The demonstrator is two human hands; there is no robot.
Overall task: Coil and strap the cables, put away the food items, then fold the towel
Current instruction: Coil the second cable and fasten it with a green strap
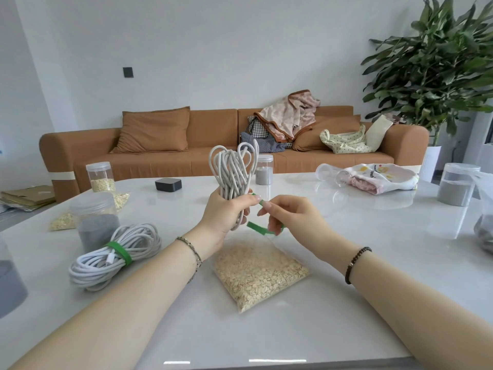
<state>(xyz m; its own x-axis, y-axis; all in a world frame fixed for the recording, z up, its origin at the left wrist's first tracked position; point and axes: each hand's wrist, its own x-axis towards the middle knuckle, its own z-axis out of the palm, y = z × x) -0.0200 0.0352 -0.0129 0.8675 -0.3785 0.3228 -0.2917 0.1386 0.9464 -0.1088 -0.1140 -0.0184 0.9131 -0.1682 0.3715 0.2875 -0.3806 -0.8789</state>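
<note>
Looped smooth grey cable (231,170) gripped, flat green strap (256,227) pinched

Strapped cable coil (115,256) left of oat bag (257,273) (on table (346,303)).

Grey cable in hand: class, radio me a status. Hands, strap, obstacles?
Left hand grips the coiled grey cable upright. Right hand pinches the green strap beside it, not yet closed round. Oat bag lies underneath, not blocking.
</note>
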